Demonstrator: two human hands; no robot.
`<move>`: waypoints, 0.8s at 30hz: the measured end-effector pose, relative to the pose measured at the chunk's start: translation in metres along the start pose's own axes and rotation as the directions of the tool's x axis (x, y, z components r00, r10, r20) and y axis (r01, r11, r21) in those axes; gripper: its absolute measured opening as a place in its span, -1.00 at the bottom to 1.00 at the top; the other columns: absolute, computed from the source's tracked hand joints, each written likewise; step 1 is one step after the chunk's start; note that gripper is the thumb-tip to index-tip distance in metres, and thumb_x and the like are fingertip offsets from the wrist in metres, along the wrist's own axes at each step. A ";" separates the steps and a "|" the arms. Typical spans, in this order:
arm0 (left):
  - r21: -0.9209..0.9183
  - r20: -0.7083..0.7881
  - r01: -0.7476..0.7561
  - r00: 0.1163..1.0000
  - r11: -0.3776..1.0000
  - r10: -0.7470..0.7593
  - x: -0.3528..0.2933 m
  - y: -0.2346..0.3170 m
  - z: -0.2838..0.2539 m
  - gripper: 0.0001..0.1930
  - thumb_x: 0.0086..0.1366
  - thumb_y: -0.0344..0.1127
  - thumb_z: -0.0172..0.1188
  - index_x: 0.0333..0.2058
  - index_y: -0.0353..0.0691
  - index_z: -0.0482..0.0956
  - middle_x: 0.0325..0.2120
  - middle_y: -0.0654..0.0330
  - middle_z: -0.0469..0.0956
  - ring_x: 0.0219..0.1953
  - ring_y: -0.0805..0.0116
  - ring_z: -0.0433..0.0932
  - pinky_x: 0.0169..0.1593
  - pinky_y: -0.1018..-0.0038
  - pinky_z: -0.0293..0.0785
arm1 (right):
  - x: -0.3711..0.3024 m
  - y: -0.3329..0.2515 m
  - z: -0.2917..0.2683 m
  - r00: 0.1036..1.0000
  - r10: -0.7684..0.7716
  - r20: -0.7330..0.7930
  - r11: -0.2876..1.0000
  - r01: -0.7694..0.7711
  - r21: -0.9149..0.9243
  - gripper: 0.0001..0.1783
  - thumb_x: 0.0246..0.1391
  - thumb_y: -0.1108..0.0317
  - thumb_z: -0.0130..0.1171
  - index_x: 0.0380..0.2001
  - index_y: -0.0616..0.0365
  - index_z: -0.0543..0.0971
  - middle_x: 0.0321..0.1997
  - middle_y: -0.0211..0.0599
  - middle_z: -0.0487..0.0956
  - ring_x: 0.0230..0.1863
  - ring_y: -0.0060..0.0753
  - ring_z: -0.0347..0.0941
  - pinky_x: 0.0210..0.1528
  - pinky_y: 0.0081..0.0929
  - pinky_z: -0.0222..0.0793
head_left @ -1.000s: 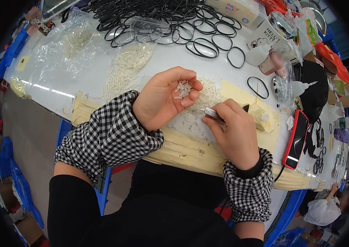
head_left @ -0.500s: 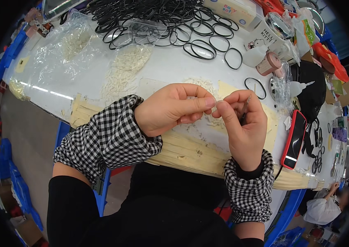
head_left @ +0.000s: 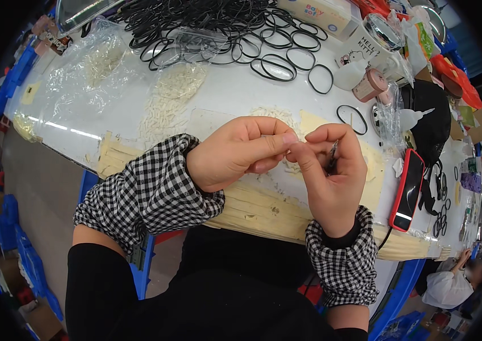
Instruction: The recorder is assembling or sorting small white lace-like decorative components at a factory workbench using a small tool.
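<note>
Above the near part of the table, my left hand [head_left: 240,150] is closed in a pinch, thumb pressed against the index finger. What it pinches is hidden or too small to name. My right hand [head_left: 337,176] meets it, its thumb tip touching the left fingertips and its index finger curled above. Tucked in the right hand's curled fingers is a small dark metal tool [head_left: 333,152], mostly covered, its kind unclear. Behind and below the hands lie small whitish pieces [head_left: 272,113], scattered on the table. Another pile of pale strip-like pieces [head_left: 164,113] lies to the left.
Black rubber-like loops [head_left: 195,23] heap at the back, several lying singly. Clear plastic bags [head_left: 84,79] are at left. A red-cased phone [head_left: 407,190], a pink jar [head_left: 370,85] and a squeeze bottle [head_left: 414,118] stand or lie right. Yellowish tape [head_left: 252,213] covers the front edge.
My right thumb has shifted left and slightly down, against the left fingertips. The right index finger now stands farther from its thumb. My left hand is nearly unmoved.
</note>
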State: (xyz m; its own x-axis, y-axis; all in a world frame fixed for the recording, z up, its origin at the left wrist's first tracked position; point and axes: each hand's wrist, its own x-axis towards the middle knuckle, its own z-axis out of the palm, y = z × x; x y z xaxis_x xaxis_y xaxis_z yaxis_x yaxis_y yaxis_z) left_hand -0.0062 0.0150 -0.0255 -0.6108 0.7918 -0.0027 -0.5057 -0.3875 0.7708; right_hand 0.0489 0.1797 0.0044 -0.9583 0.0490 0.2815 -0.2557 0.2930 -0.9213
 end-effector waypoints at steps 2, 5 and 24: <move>0.014 -0.039 0.028 0.999 1.000 -0.027 0.000 0.003 0.005 -0.77 0.38 -0.22 -0.02 -0.22 -0.28 0.45 -0.50 0.40 0.37 -0.57 0.70 0.16 -0.47 0.73 0.09 | 0.001 -0.003 0.001 0.997 -0.071 0.017 0.992 0.073 -0.107 -0.77 0.02 0.40 0.29 -0.37 0.23 0.42 -0.60 -0.51 0.44 -0.61 -0.74 0.26 -0.59 -0.73 0.15; -0.006 -0.063 0.035 0.997 0.999 -0.035 -0.002 0.006 0.004 -0.77 0.40 -0.21 -0.06 -0.22 -0.26 0.43 -0.53 0.43 0.33 -0.59 0.71 0.13 -0.48 0.72 0.06 | 0.006 -0.009 -0.004 0.975 -0.194 0.105 0.895 0.220 -0.387 -0.70 0.00 0.25 0.30 -0.42 0.22 0.44 -0.60 -0.43 0.43 -0.61 -0.60 0.32 -0.61 -0.65 0.19; 0.013 0.004 0.016 1.000 1.000 -0.016 -0.002 0.008 0.002 -0.79 0.40 -0.20 -0.05 -0.25 -0.24 0.41 -0.51 0.42 0.31 -0.60 0.70 0.09 -0.50 0.72 0.02 | 0.004 -0.005 -0.007 0.971 -0.175 0.166 0.765 0.240 -0.598 -0.58 0.01 0.08 0.25 -0.63 0.16 0.38 -0.69 -0.34 0.38 -0.67 -0.34 0.32 -0.63 -0.45 0.19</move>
State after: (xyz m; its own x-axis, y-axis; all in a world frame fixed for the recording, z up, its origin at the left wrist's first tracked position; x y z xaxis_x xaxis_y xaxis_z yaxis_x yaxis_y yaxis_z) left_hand -0.0079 0.0110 -0.0184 -0.6004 0.7996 -0.0121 -0.5074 -0.3691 0.7786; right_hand 0.0468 0.1851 0.0120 -0.9064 -0.1619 0.3901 -0.3491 0.8070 -0.4763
